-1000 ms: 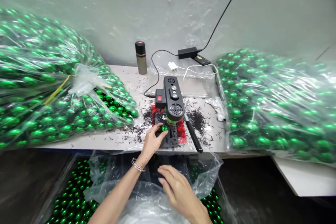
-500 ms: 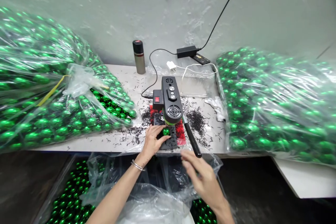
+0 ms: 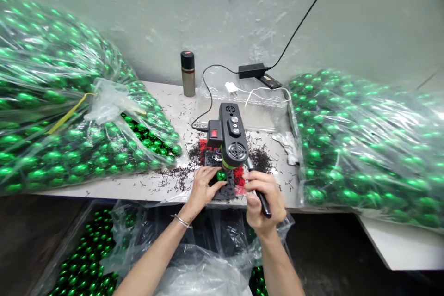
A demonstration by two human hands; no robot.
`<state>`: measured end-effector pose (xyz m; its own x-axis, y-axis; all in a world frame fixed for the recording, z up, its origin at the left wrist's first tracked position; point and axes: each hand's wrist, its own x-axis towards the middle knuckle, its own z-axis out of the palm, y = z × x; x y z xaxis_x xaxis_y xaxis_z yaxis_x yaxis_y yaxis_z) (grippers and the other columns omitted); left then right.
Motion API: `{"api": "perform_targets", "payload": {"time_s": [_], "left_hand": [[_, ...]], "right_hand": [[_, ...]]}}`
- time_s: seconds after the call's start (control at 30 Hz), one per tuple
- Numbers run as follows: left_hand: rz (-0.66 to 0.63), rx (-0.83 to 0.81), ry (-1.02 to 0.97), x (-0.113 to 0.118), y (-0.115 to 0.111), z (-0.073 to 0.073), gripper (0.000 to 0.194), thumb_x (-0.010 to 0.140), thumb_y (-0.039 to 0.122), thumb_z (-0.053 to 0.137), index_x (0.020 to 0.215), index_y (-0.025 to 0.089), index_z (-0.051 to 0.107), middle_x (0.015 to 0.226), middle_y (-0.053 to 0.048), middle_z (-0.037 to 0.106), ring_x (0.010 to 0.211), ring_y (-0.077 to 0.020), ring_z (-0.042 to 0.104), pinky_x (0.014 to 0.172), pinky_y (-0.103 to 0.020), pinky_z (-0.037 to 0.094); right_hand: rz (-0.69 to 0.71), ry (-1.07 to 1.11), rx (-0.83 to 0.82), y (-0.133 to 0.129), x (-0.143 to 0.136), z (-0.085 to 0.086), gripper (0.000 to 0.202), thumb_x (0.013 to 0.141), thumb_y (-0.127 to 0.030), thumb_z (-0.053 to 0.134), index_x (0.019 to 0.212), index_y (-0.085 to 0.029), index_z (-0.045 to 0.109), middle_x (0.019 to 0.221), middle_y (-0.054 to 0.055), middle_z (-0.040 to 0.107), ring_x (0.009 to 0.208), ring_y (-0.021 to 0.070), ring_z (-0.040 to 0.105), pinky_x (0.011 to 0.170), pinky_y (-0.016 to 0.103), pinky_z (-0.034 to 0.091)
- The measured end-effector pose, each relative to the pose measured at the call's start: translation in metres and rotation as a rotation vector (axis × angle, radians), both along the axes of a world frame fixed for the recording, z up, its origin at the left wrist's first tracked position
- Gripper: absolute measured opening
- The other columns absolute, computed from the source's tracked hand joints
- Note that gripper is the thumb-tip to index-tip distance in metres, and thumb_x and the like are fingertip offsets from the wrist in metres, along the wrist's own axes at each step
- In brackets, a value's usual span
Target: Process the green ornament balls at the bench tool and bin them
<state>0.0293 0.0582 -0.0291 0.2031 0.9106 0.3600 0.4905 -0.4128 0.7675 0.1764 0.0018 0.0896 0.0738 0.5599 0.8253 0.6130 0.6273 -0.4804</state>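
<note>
A shiny green ball (image 3: 221,175) is pinched between the thumb and fingers of my left hand (image 3: 203,188), which wears a silver bracelet (image 3: 181,221). The ball sits over the dark base plate (image 3: 227,192) of a small black press (image 3: 234,136), just below the front of its head. Whether it touches the plate is hidden. At the press's right side, my right hand (image 3: 265,199) is closed around the black lever handle (image 3: 262,203), whose lower end shows past the fingers. A red switch (image 3: 213,133) shows on the press.
Large clear bags of green balls stand left (image 3: 52,115) and right (image 3: 357,148). Black scraps (image 3: 176,176) litter the table. Behind are a bottle (image 3: 188,76), a power adapter (image 3: 252,70), a white plug (image 3: 231,88) and a glove (image 3: 287,145). Below hangs clear plastic film (image 3: 194,268).
My right hand has moved up from below the lever and closed on its handle. My left hand still holds the ball under the press head. The view has shifted slightly.
</note>
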Motion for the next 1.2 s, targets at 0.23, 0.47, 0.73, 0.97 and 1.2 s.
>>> {"api": "perform_targets", "payload": {"time_s": [0.23,0.47,0.73,0.97,1.2], "left_hand": [[0.007,0.023,-0.005,0.0,0.0,-0.003,0.033,0.083,0.039,0.074,0.111,0.022,0.072,0.106,-0.01,0.072,0.107,-0.0285,0.06,0.098,-0.048,0.046],[-0.019,0.038,0.006,0.0,0.0,-0.002,0.034,0.082,0.036,0.076,0.113,0.022,0.07,0.109,-0.009,0.073,0.108,-0.0288,0.059,0.1,-0.049,0.044],[-0.015,0.065,0.01,0.0,-0.001,-0.002,0.032,0.083,0.035,0.075,0.112,0.022,0.07,0.109,-0.008,0.073,0.107,-0.0283,0.06,0.1,-0.05,0.044],[-0.011,0.074,0.004,0.001,0.0,-0.003,0.035,0.081,0.032,0.077,0.114,0.021,0.07,0.11,-0.009,0.073,0.11,-0.0293,0.06,0.104,-0.053,0.042],[0.013,0.098,0.001,0.003,0.005,-0.009,0.035,0.08,0.033,0.078,0.11,0.019,0.071,0.107,-0.011,0.074,0.109,-0.0302,0.062,0.101,-0.055,0.045]], "right_hand": [[-0.053,0.08,-0.038,-0.001,-0.01,-0.021,0.027,0.095,-0.019,0.041,0.07,-0.022,0.051,0.072,0.001,0.056,0.065,0.0138,0.055,0.06,0.03,0.045],[-0.098,0.013,0.115,0.007,-0.01,-0.073,0.03,0.096,-0.02,0.037,0.069,-0.022,0.048,0.075,0.001,0.057,0.063,0.0128,0.053,0.069,0.036,0.05],[-0.096,0.119,0.203,0.013,-0.017,-0.088,0.036,0.101,-0.021,0.033,0.068,-0.02,0.047,0.076,0.0,0.057,0.061,0.0105,0.056,0.077,0.039,0.052],[-0.043,0.147,0.181,0.016,-0.016,-0.094,0.034,0.101,-0.026,0.032,0.071,-0.021,0.047,0.077,0.0,0.054,0.063,0.0128,0.058,0.075,0.041,0.052],[-0.033,-0.084,0.153,0.013,-0.006,-0.075,0.029,0.099,-0.021,0.034,0.073,-0.021,0.048,0.077,0.001,0.056,0.067,0.0131,0.057,0.066,0.034,0.049]]}}
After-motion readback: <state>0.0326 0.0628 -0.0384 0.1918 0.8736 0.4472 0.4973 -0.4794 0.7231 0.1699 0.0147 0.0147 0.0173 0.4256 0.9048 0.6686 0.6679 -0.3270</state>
